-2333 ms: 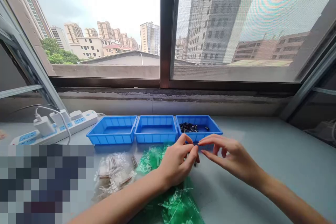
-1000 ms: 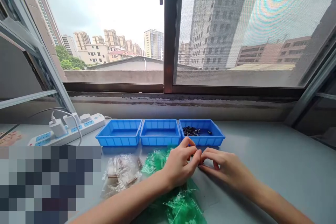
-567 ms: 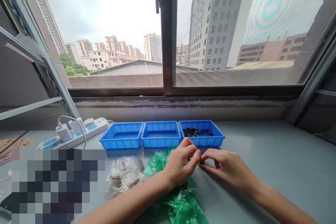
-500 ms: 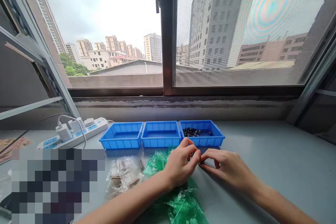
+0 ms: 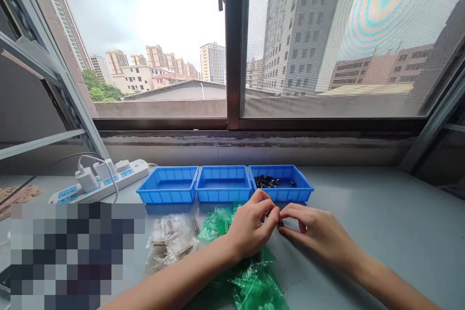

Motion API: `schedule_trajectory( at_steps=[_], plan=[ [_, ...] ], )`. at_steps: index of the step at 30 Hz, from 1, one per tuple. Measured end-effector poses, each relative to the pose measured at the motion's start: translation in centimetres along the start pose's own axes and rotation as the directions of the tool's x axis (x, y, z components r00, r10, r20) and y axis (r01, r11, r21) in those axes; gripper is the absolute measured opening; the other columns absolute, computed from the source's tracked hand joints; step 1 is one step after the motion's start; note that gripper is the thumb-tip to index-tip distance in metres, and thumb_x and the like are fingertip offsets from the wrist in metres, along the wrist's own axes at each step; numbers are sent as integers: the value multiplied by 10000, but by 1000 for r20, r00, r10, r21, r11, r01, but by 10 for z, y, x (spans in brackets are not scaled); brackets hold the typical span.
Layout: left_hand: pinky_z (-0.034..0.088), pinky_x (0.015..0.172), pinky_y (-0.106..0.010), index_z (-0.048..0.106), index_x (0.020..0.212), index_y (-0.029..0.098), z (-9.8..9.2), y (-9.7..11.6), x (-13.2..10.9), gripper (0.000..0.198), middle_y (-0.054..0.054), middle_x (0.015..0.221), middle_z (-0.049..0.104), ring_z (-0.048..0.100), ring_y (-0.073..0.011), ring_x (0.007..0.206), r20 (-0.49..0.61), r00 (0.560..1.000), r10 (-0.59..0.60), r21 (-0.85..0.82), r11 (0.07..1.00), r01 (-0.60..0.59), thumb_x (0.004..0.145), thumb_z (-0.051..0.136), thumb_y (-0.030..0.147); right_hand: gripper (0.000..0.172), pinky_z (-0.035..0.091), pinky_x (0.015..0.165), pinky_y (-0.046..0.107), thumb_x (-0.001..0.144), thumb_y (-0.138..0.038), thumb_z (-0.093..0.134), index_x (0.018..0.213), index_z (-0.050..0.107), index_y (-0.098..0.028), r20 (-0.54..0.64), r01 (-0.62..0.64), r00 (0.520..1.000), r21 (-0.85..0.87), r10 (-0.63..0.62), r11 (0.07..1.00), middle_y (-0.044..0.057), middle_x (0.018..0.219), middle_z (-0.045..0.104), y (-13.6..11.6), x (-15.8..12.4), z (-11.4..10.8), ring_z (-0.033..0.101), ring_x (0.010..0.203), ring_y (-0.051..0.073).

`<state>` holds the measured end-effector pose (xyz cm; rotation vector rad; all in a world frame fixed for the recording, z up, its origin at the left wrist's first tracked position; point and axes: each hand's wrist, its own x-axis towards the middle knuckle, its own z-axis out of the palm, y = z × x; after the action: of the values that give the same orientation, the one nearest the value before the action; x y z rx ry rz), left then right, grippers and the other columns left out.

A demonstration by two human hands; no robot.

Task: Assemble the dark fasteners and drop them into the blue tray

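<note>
My left hand (image 5: 252,225) is closed in a pinch above the green plastic bags (image 5: 256,283), its fingertips on something small and dark that I cannot make out. Close beside it, my right hand (image 5: 316,230) also pinches, thumb and index finger around a small dark piece (image 5: 279,224) near the table surface. The fingertips of both hands nearly meet. Just behind them stands the right blue bin (image 5: 301,193), which holds small black parts (image 5: 267,181). To the left of the green bags lie clear plastic bags (image 5: 170,242) with small metallic or brownish pieces inside.
Two more blue bins (image 5: 166,196) (image 5: 223,195) stand in line with the right one. A white power strip (image 5: 125,179) with plugs lies at the back left of the grey table (image 5: 381,232). A blurred-out patch covers the front left. The window (image 5: 233,48) is behind.
The right fingers have shifted slightly, and more of the dark piece between them shows. The view has moved a little; the bins and bags stay in place.
</note>
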<state>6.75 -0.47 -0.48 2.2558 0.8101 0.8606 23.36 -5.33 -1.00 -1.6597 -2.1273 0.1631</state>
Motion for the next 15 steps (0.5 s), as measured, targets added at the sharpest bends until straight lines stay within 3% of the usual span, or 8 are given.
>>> schedule_trajectory(
  at_steps=[8, 15],
  plan=[
    [423, 690, -241, 565, 681, 181, 0, -2, 0, 290, -13, 845, 508, 520, -122, 721, 6, 1000, 12, 20, 1000, -12, 889, 386, 277, 130, 401, 505, 250, 820, -346, 561, 855, 682, -314, -100, -4, 995, -31, 1, 1000, -51, 827, 692, 9, 0, 9, 577, 513, 135],
    [430, 685, -241, 571, 684, 181, -1, 0, 0, 286, -16, 856, 519, 523, -122, 716, 0, 1000, 10, 28, 1000, -10, 889, 392, 268, 92, 404, 521, 250, 809, -340, 592, 838, 669, -299, -39, -53, 998, -27, 52, 998, -50, 868, 688, 5, 2, 2, 589, 552, 138]
  ],
)
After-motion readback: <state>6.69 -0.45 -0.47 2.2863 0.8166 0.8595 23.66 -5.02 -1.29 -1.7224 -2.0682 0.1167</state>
